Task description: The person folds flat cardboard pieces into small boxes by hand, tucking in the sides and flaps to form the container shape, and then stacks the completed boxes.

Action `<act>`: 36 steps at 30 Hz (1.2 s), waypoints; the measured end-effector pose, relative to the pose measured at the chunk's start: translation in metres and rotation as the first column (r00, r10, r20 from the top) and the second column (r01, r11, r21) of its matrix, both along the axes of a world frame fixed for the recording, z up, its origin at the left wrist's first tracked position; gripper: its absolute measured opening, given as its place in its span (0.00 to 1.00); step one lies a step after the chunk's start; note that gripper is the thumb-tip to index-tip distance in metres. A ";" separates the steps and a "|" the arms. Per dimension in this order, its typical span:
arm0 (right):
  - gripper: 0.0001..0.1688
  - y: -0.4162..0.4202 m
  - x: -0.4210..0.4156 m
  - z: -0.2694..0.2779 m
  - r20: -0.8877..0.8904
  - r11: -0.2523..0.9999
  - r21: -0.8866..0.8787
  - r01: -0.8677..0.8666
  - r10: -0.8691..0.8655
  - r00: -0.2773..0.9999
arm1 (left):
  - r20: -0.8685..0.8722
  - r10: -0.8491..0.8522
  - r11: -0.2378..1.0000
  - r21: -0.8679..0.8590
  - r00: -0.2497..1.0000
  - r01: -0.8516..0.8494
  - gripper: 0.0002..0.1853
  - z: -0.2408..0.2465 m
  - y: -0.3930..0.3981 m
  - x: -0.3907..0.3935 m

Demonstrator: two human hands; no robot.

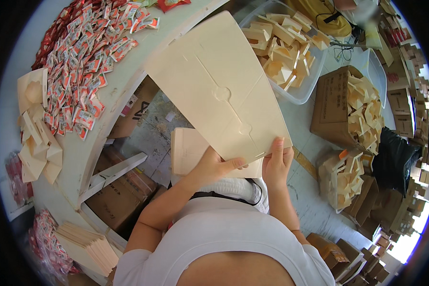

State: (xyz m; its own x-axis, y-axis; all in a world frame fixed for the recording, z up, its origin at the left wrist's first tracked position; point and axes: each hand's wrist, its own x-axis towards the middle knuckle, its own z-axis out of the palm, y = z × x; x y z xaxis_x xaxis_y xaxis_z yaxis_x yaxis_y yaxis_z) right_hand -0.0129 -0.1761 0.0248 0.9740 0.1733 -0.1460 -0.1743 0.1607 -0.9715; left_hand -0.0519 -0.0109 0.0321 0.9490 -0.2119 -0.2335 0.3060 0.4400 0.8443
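Observation:
A flat cream cardboard blank (214, 82) with crease lines and round die-cut marks is held up in front of me, tilted. My left hand (218, 162) grips its near edge, thumb on top. At the near right corner, my right hand (278, 159) pinches the card with the thumb on its upper face. Below it, a stack of similar cream blanks (187, 152) rests on my lap, partly hidden by the raised sheet and my left forearm.
Many small red-and-white packets (80, 71) and folded card pieces (39, 143) lie on the white table (128, 71) at left. More folded pieces fill a clear plastic bin (316, 78), a carton (329, 103) and a bag (339, 186) at right. Flat blanks (89, 246) lie lower left.

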 end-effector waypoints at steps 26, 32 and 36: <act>0.25 -0.034 0.029 0.031 0.059 0.915 -0.252 -0.315 0.340 0.939 | 0.192 0.225 0.743 -0.668 0.955 -0.041 0.43 -0.028 0.069 -0.028; 0.22 -0.037 0.036 0.028 0.037 0.898 -0.313 -0.310 0.338 0.941 | 0.264 0.228 0.783 -0.621 0.937 -0.016 0.44 -0.021 0.081 -0.043; 0.21 -0.038 0.035 0.029 -0.025 0.878 -0.328 -0.350 0.362 0.932 | 0.108 0.188 0.774 -0.628 0.976 -0.079 0.45 -0.045 0.094 -0.062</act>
State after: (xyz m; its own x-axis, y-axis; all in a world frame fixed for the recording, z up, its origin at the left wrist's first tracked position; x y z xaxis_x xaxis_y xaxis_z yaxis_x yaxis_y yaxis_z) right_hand 0.0221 -0.2143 0.0538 0.8612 0.4588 -0.2187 -0.1243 -0.2272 -0.9659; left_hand -0.1141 0.0834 -0.0128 0.9903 -0.1272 0.0559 0.0937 0.9086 0.4071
